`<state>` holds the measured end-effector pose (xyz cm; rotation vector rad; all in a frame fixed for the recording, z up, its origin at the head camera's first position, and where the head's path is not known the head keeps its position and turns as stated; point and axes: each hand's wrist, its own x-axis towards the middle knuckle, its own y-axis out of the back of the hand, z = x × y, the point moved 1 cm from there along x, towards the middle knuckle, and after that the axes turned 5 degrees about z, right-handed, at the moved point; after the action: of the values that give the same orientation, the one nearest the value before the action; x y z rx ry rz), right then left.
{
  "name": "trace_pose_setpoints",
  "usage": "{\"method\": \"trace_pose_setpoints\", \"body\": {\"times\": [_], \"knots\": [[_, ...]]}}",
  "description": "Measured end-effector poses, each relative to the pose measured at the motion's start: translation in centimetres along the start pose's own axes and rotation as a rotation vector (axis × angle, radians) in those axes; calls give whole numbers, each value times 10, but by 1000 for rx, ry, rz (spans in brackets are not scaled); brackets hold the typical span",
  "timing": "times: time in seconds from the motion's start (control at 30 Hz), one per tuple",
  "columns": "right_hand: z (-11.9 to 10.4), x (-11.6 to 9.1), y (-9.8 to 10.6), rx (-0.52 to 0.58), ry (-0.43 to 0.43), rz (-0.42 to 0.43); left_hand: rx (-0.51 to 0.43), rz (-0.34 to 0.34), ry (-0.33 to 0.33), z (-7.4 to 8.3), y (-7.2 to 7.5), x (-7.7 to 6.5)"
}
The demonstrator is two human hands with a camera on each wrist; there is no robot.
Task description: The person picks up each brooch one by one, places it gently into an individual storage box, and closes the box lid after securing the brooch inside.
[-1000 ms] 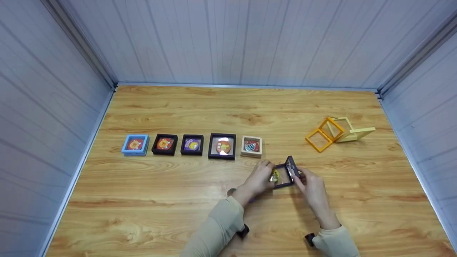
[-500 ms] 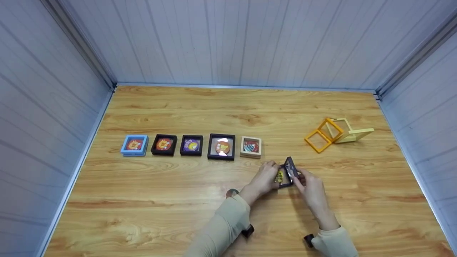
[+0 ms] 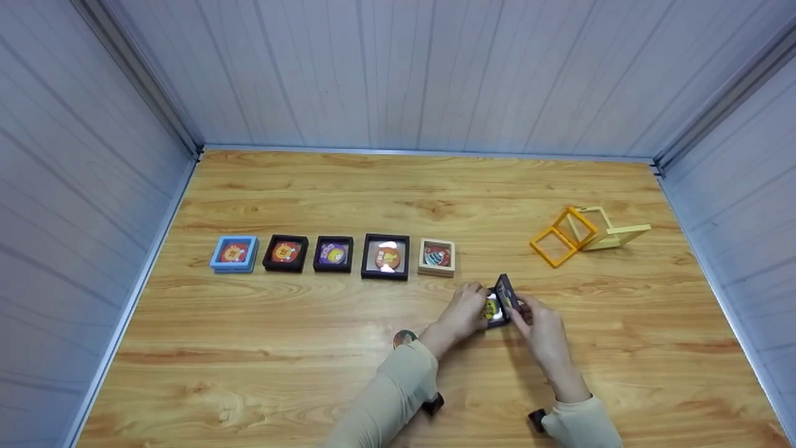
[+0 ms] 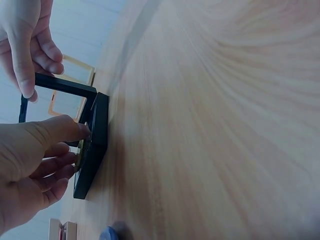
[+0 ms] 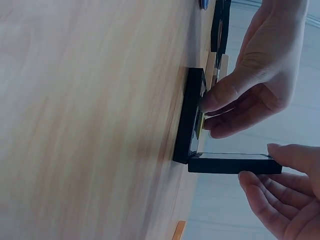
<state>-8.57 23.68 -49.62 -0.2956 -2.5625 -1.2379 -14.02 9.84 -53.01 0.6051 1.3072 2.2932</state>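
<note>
Downward, left fingers (image 5: 226, 126) on yellow badge (image 3: 490, 308)

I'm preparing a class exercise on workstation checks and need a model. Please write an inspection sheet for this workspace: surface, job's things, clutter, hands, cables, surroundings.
Surface: wood-grain tabletop.
Job's things: black hinged frame, open; yellow round badge at its lower half.
Clutter: row of closed frames holding round badges: light-blue frame, three black frames, beige frame. Orange frame and pale-yellow frame, both open. Loose round badge by the left sleeve.
Hands: left hand pinches the yellow badge; right hand grips the frame's raised half.
Cables: nothing seen.
Surroundings: panelled walls on three sides.
</note>
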Motion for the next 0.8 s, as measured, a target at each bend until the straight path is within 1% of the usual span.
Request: {"method": "trace_pose_setpoints", "body": {"times": [0.23,0.4,0.5,0.7,0.8], "knots": [[1,-1,0,-2,-22,-7,-13,6,-13,-3,1,-2],[1,-2,0,2,-23,-3,-84,12,-9,-7,3,-6],[1,-2,0,5,-23,3,-110,7,2,-11,5,-9],[2,-2,-1,23,-17,15,-120,-2,24,-21,12,-15],[2,-2,-2,32,-17,18,-115,13,21,-27,13,-17]]}}
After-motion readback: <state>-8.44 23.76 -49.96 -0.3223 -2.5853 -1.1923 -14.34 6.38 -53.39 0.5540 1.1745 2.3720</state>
